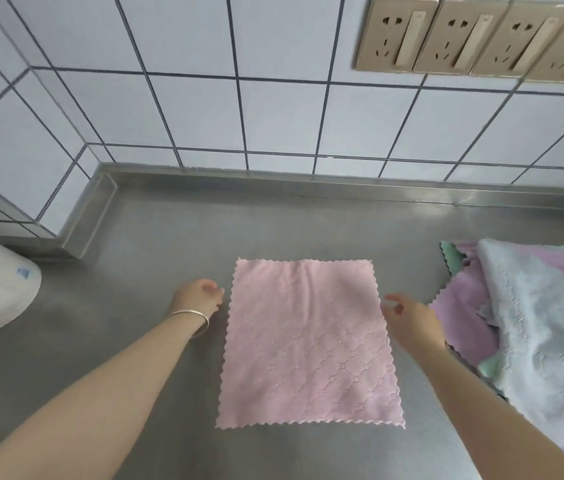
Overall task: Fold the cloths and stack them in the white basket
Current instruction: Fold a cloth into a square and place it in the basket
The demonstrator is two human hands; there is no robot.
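Where steel shows, pink cloth [308,344], flat, unfolded, scalloped

Both forearms were bare, without sleeves; the left wrist wore a thin silver bangle [193,317].

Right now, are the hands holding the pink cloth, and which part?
Nothing is held. The pink cloth lies flat on the steel counter; the left hand and right hand are beside its side edges, fingers loosely curled, not gripping.
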